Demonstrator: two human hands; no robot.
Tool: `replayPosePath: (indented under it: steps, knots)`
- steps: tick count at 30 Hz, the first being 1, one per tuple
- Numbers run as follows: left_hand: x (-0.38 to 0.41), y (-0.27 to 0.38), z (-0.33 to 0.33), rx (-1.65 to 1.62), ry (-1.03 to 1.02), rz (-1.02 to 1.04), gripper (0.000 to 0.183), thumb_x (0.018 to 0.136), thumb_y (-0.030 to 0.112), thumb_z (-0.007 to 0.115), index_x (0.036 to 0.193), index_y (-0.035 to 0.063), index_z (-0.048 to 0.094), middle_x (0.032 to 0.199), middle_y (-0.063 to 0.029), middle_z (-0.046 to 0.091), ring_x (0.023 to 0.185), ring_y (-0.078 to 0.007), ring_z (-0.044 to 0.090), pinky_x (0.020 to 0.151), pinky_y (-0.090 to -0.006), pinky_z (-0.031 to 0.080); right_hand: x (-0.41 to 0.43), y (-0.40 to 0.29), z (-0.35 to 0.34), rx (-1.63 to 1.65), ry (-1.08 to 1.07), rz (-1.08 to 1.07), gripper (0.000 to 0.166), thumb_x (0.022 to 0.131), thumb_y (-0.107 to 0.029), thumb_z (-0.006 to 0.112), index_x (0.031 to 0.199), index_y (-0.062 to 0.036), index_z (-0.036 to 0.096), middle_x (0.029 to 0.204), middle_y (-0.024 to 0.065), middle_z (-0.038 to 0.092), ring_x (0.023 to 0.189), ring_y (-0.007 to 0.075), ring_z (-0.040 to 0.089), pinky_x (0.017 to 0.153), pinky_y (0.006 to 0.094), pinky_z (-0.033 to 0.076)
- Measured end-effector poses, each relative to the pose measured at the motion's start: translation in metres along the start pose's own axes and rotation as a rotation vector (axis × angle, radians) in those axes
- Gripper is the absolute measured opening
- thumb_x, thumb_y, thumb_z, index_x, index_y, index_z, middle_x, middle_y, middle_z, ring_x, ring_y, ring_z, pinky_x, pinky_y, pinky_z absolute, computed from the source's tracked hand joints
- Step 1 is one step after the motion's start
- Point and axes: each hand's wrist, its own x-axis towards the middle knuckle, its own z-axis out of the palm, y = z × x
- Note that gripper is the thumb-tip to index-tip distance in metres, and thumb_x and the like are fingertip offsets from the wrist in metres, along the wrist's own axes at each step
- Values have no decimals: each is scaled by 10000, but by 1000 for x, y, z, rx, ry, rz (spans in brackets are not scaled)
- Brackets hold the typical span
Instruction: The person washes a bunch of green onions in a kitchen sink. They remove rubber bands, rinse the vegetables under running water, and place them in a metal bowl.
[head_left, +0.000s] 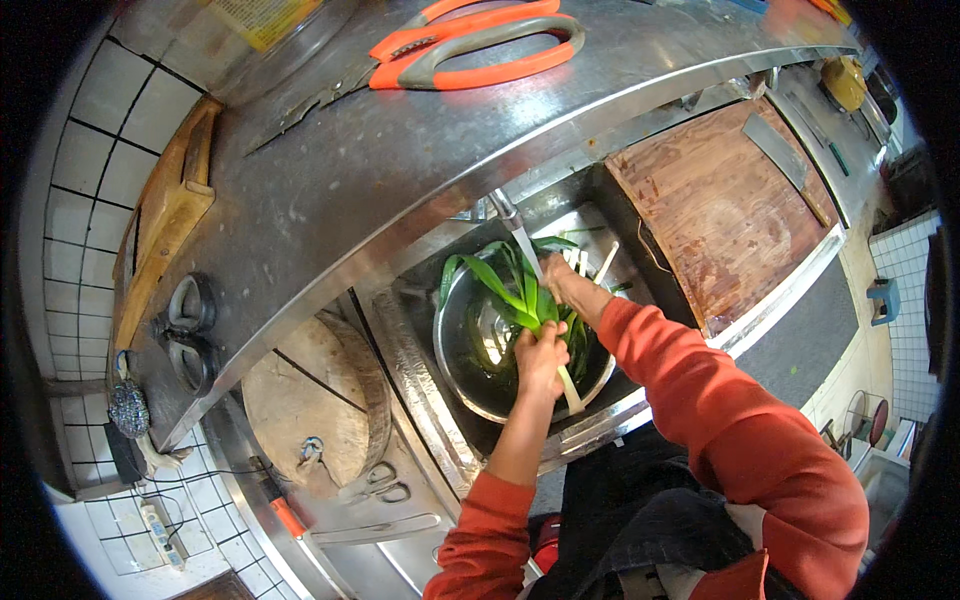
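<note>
My left hand (540, 358) is closed around the pale stalk of a leek (571, 391), whose green leaves fan out over a round metal basin (442, 360). Water runs from a tap (507, 210) and falls beside my right hand (564, 283), which is at the leek's leaves; its fingertips are hidden. The basin stands in a metal sink (420, 300) and holds water and more greens. Several white stalks (604, 262) poke out past my right hand, at the basin's far right side.
A wooden cutting board (720, 202) with a cleaver (776, 154) on it lies right of the sink. At left are a round wooden chopping block (307, 405), scissors (386, 484) and an orange-handled knife (289, 517). Orange-handled scissors (487, 56) rest on the metal shelf (360, 165) above.
</note>
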Motion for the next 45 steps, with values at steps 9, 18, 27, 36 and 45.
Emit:
replayPosePath:
  steps: [9, 18, 27, 36, 45]
  knots:
    - [-143, 1, -100, -85, 2, -159, 221, 832, 135, 540, 1021, 24, 513, 737, -30, 532, 436, -42, 328, 383, -171, 254, 57, 51, -59, 859, 316, 57, 127, 794, -162, 502, 836, -48, 543, 722, 116, 585, 617, 253, 563, 536, 369, 440]
    - [-66, -23, -55, -517, -163, -59, 256, 866, 263, 503, 1021, 59, 507, 765, 0, 476, 601, -97, 412, 546, -221, 372, -39, 43, -35, -117, 610, -363, 385, 823, -240, 527, 1088, 30, 457, 941, 240, 564, 902, 410, 542, 821, 420, 428]
    - [26, -52, 18, -159, -38, -135, 422, 862, 516, 406, 859, 103, 495, 751, 27, 433, 637, -80, 368, 609, -223, 347, -172, 49, -36, 665, -354, -224, 267, 918, -246, 408, 1007, -2, 467, 713, 30, 515, 480, 84, 475, 447, 231, 442]
    - [84, -47, 13, -620, -2, -274, 349, 792, 359, 613, 813, 30, 501, 690, -28, 468, 594, -80, 457, 422, -174, 401, -158, 61, -43, 327, 10, -383, 228, 854, -120, 507, 1040, 10, 500, 655, 73, 572, 500, 123, 508, 483, 273, 427]
    - [110, -57, 14, -847, -10, -180, 195, 838, 190, 544, 877, 1, 512, 857, -93, 542, 725, -162, 528, 578, -245, 532, -120, 60, -55, -4, 238, -502, 193, 784, -80, 595, 964, -10, 585, 706, 94, 618, 630, 163, 579, 602, 301, 464]
